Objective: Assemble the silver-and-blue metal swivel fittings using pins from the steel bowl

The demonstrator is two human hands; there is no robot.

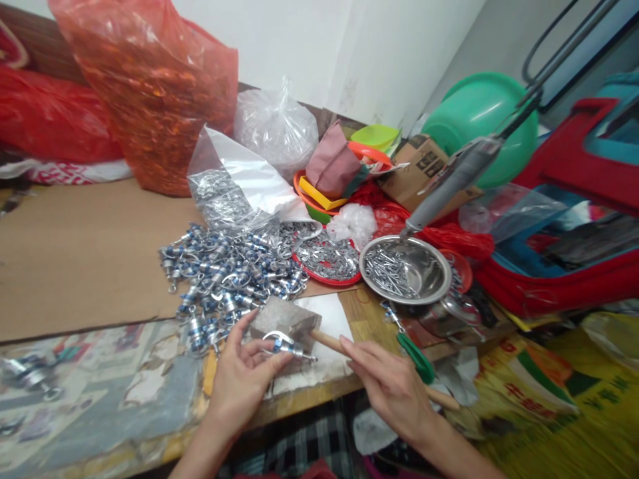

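Note:
My left hand pinches a small silver-and-blue metal fitting with a curved lever, between thumb and fingers, against a grey metal block. The block rests on a white sheet at the bench's front edge. My right hand is closed around the wooden handle of what looks like a hammer; its grey head is hard to tell from the block. Many similar fittings lie heaped behind my left hand.
A steel bowl of pins stands behind my right hand, with a grey-handled hanging tool above it. A red tray holds small metal parts. Plastic bags line the wall. Green-handled scissors lie at the right edge.

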